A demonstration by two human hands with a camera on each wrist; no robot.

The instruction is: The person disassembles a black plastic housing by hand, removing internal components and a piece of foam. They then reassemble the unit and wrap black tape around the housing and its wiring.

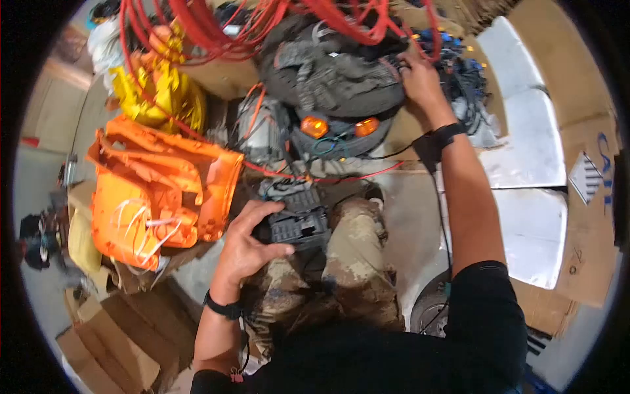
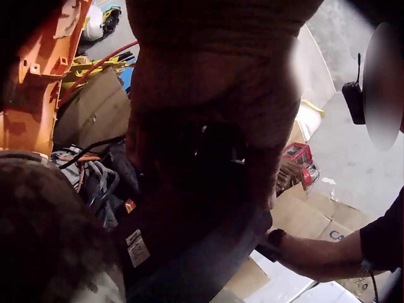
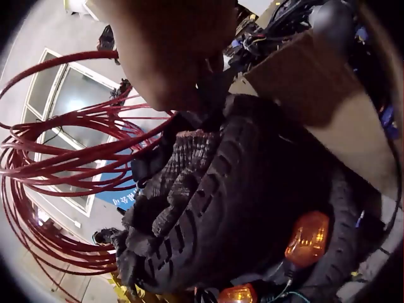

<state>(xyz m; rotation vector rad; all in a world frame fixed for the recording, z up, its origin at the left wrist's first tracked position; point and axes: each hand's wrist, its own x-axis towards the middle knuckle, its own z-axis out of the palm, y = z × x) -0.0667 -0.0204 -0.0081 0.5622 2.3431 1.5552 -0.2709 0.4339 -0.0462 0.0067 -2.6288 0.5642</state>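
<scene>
Left hand (image 1: 248,243): thumb and fingers hold the edge of a dark plastic housing (image 1: 287,231), which lies at its 3 o'clock. Right hand (image 1: 420,77): at the tyre (image 1: 379,100), the housing well away at its 7 o'clock; whether it grips anything, I cannot tell. Grey gloves (image 1: 351,82) lie at its 9 o'clock, 2 orange lamps (image 1: 314,127) at its 8. Orange plastic panels (image 1: 125,210) sit at the left hand's 10 o'clock.

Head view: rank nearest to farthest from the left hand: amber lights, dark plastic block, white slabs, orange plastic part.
1. Dark plastic block: held in the left hand.
2. Orange plastic part: just left of it.
3. Amber lights: ahead, slightly right.
4. White slabs: far right.
</scene>
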